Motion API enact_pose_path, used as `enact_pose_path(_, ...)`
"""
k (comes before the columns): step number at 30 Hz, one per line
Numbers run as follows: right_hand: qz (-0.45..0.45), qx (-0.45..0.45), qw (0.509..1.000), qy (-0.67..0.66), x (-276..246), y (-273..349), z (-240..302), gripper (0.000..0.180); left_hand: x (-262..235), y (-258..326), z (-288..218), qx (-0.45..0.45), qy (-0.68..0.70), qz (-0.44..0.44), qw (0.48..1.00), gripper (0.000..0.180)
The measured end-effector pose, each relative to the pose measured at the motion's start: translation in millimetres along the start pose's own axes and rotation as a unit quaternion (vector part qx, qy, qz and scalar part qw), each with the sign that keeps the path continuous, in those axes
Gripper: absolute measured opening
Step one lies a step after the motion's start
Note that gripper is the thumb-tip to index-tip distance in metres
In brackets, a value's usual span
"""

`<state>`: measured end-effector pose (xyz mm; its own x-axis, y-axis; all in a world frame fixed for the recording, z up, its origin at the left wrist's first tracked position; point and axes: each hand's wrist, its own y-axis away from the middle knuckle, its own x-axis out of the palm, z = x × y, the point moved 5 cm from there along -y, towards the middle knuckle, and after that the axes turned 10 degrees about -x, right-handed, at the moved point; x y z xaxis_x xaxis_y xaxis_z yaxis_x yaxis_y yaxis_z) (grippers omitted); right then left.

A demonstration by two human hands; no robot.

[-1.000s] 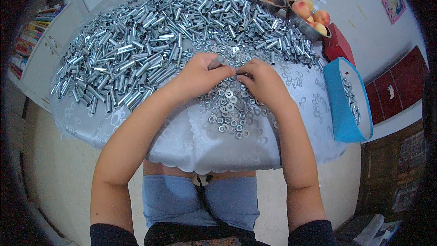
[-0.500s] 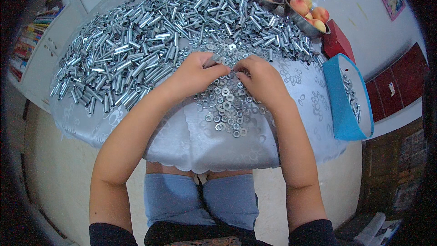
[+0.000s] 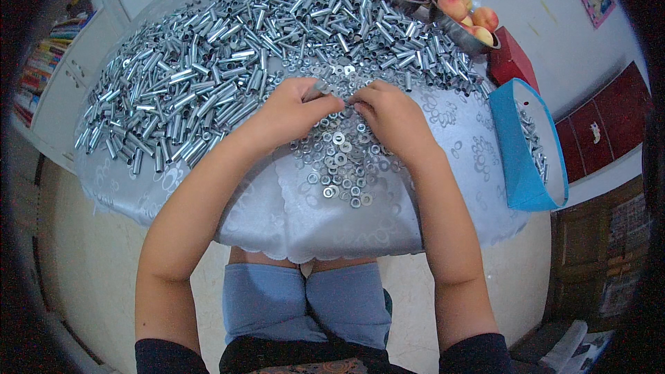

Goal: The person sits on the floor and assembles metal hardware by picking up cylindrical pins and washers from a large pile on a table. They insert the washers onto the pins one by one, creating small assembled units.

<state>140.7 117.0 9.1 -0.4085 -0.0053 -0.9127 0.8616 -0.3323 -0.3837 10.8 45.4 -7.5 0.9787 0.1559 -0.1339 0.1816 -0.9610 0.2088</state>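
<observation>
Head view: left fingers (image 3: 328,105) tight around metal piece (image 3: 315,91), right fingers (image 3: 370,94) nearly together

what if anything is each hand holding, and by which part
Left hand: a metal piece, gripped part unclear. Right hand: can't tell, fingertips hide it.

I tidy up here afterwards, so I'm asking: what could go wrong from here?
The metal piece in the left hand might slip and get lost among the loose washers.
The right hand is close above some washers and could scatter them toward the table's near edge.
The tubes are heaped loosely beside the left hand; a nudge might set some rolling.
</observation>
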Motion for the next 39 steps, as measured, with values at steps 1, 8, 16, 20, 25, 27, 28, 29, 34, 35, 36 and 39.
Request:
enact_pose_path(1,-0.002,-0.001,1.0,0.0,0.5,0.1,-0.4,0.012,0.4,0.0,-0.1,-0.003,0.0,0.006,1.0,0.016)
enact_pose_path(8,-0.026,0.012,1.0,0.012,3.2,-2.7,-1.4,0.012,3.9,2.0,-3.2,0.006,-0.017,0.013,1.0,0.018)
enact_pose_path(16,-0.195,0.039,0.967,-0.158,-28.3,-5.6,14.9,0.01,7.9,6.0,-3.1,-0.021,-0.085,0.034,0.996,0.02)
enact_pose_path(20,-0.199,-0.008,0.968,-0.153,-35.2,-6.8,25.5,0.01,9.9,4.5,-0.4,-0.001,-0.104,0.05,0.993,0.02)
enact_pose_path(25,-0.198,-0.061,0.971,-0.122,-39.1,-7.5,36.0,0.009,11.0,3.3,0.0,0.022,-0.08,0.064,0.995,0.02)
enact_pose_path(27,-0.217,-0.058,0.969,-0.101,-40.8,-5.6,35.6,0.009,11.1,6.9,-4.5,0.023,-0.079,0.066,0.994,0.02)
enact_pose_path(28,-0.226,-0.056,0.968,-0.09,-41.4,-4.6,35.1,0.009,11.6,7.9,-5.9,0.022,-0.088,0.066,0.994,0.021)
enact_pose_path(29,-0.227,-0.053,0.969,-0.08,-41.6,-4.7,34.2,0.009,12.1,8.7,-7.2,0.022,-0.097,0.066,0.993,0.022)
enact_pose_path(34,-0.228,-0.072,0.968,-0.079,-37.1,-5.2,33.8,0.009,12.1,11.0,-7.8,0.041,-0.092,0.068,0.993,0.022)
enact_pose_path(35,-0.222,-0.076,0.969,-0.079,-36.1,-5.5,35.0,0.009,11.1,11.6,-8.7,0.041,-0.079,0.065,0.994,0.021)
enact_pose_path(36,-0.216,-0.081,0.97,-0.078,-36.3,-6.0,36.0,0.009,10.3,11.4,-9.9,0.042,-0.065,0.063,0.995,0.021)
enact_pose_path(39,-0.219,-0.083,0.97,-0.069,-38.8,-5.4,38.3,0.009,7.3,7.6,-6.2,0.023,-0.073,0.059,0.995,0.018)
